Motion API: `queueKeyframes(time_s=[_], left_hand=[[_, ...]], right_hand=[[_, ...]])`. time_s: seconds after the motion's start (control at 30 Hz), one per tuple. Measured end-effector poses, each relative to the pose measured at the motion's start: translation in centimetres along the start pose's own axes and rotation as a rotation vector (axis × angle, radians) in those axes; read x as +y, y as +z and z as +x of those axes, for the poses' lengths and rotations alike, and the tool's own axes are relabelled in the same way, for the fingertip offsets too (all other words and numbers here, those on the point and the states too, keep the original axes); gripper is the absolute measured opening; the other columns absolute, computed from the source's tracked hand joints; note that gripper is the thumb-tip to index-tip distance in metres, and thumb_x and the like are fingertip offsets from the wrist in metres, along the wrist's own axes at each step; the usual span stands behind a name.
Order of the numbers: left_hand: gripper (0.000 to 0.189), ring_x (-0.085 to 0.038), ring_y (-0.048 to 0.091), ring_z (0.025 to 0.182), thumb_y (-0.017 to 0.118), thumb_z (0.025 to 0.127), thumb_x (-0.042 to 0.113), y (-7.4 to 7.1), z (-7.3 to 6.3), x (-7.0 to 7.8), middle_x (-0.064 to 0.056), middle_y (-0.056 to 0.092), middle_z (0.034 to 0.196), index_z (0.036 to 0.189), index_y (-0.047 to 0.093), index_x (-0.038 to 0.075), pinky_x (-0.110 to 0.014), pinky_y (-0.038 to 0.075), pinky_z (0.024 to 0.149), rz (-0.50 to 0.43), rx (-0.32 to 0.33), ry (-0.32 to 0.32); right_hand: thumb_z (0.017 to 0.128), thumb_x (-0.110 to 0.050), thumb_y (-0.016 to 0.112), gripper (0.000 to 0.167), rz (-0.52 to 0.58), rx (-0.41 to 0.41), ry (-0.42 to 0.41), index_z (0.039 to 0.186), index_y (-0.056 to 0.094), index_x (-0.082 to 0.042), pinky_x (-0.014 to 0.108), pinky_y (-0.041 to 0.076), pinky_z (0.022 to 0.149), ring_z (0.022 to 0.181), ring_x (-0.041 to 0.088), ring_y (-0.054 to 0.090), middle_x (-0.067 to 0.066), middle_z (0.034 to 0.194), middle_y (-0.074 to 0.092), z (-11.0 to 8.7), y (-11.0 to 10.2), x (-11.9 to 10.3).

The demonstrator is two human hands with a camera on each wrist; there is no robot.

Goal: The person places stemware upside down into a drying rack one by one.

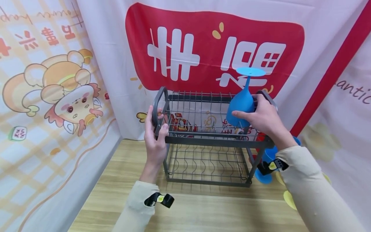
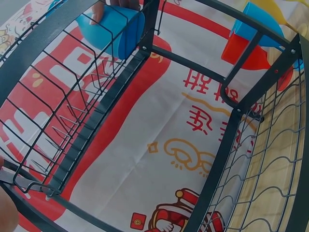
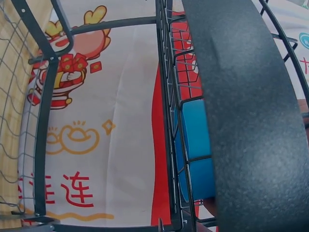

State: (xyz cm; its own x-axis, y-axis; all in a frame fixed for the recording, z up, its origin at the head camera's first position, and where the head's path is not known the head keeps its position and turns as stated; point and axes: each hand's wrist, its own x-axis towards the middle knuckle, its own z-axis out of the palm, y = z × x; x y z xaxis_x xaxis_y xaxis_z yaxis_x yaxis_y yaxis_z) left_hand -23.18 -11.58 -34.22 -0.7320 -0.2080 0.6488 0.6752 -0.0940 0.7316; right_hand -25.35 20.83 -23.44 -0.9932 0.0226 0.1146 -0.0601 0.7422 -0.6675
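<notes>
A dark grey two-tier dish rack [image 1: 203,140] stands on the wooden table. My left hand [image 1: 155,141] grips the rack's left end, thumb in front and fingers around the frame. Upside down at the right of the upper tier is a blue goblet [image 1: 241,104], its round foot on top and its stem leaning slightly right. My right hand [image 1: 263,114] holds this goblet by the bowl, with the thumb across the near side and the other fingers partly hidden behind it. In the left wrist view the goblet's bowl [image 2: 113,31] sits within the upper wires; the right wrist view shows it behind the rack's side bar.
Right of the rack stand more blue goblets [image 1: 270,154] and a red goblet [image 2: 246,53], partly hidden by the frame and right arm. Yellow round feet [image 1: 290,199] show beside the right sleeve. A printed curtain [image 1: 110,64] hangs behind the table [image 1: 121,193].
</notes>
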Motion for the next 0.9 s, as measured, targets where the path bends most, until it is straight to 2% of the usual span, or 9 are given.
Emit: queueKeyframes(time_s=[0.17,0.3,0.4,0.57,0.63,0.77,0.9], left_hand=[[0.071,-0.046,0.037,0.151,0.050,0.103,0.008,0.1,0.0,0.0,-0.003,0.048,0.161,0.169,0.025,0.015,-0.023,0.050,0.115,0.003,0.005,0.002],[0.071,-0.046,0.038,0.150,0.050,0.103,0.009,0.1,-0.1,-0.1,-0.003,0.048,0.161,0.169,0.024,0.012,-0.022,0.050,0.114,0.014,0.009,0.000],[0.070,-0.046,0.038,0.151,0.050,0.103,0.009,0.1,-0.1,-0.1,-0.003,0.047,0.161,0.169,0.024,0.012,-0.022,0.050,0.115,0.014,0.009,-0.001],[0.070,-0.043,0.039,0.151,0.049,0.103,0.008,0.2,-0.1,-0.3,-0.005,0.047,0.161,0.169,0.025,0.016,-0.022,0.051,0.113,0.000,0.006,0.000],[0.070,-0.039,0.040,0.151,0.049,0.103,0.008,0.3,-0.2,-0.3,-0.005,0.047,0.161,0.169,0.026,0.017,-0.021,0.052,0.111,0.001,0.006,-0.001],[0.070,-0.036,0.042,0.150,0.049,0.104,0.009,0.3,-0.1,-0.3,-0.004,0.047,0.161,0.169,0.025,0.015,-0.020,0.054,0.106,0.009,0.005,0.001],[0.070,-0.039,0.042,0.150,0.049,0.103,0.009,0.3,0.0,-0.3,-0.006,0.046,0.161,0.169,0.025,0.015,-0.020,0.054,0.105,0.008,0.011,0.012]], right_hand=[[0.085,-0.067,0.077,0.120,0.009,0.015,-0.002,0.169,0.012,-0.011,0.073,0.051,0.103,0.138,0.058,0.047,0.028,0.165,0.037,-0.1,0.0,0.1],[0.087,-0.062,0.079,0.116,0.037,0.067,-0.038,0.169,0.012,-0.013,0.072,0.052,0.102,0.141,0.057,0.046,0.025,0.167,0.037,-0.2,0.3,0.0],[0.088,-0.054,0.081,0.110,0.055,0.156,-0.094,0.168,0.016,-0.014,0.071,0.052,0.103,0.141,0.054,0.049,0.024,0.165,0.041,-0.6,0.5,0.0],[0.090,-0.045,0.082,0.094,0.038,0.405,-0.245,0.163,0.032,-0.012,0.064,0.054,0.108,0.138,0.041,0.056,0.019,0.155,0.052,-1.5,1.1,0.2],[0.091,-0.043,0.082,0.088,0.048,0.478,-0.292,0.161,0.037,-0.013,0.061,0.053,0.111,0.138,0.037,0.056,0.016,0.154,0.054,-1.8,1.3,0.4],[0.091,-0.039,0.084,0.083,0.125,0.527,-0.332,0.159,0.042,-0.017,0.053,0.051,0.117,0.142,0.031,0.055,0.010,0.156,0.055,-2.7,1.4,0.9],[0.091,-0.033,0.085,0.076,0.223,0.573,-0.345,0.156,0.047,-0.022,0.037,0.049,0.120,0.143,0.022,0.056,0.001,0.155,0.058,-3.6,1.1,1.5]])
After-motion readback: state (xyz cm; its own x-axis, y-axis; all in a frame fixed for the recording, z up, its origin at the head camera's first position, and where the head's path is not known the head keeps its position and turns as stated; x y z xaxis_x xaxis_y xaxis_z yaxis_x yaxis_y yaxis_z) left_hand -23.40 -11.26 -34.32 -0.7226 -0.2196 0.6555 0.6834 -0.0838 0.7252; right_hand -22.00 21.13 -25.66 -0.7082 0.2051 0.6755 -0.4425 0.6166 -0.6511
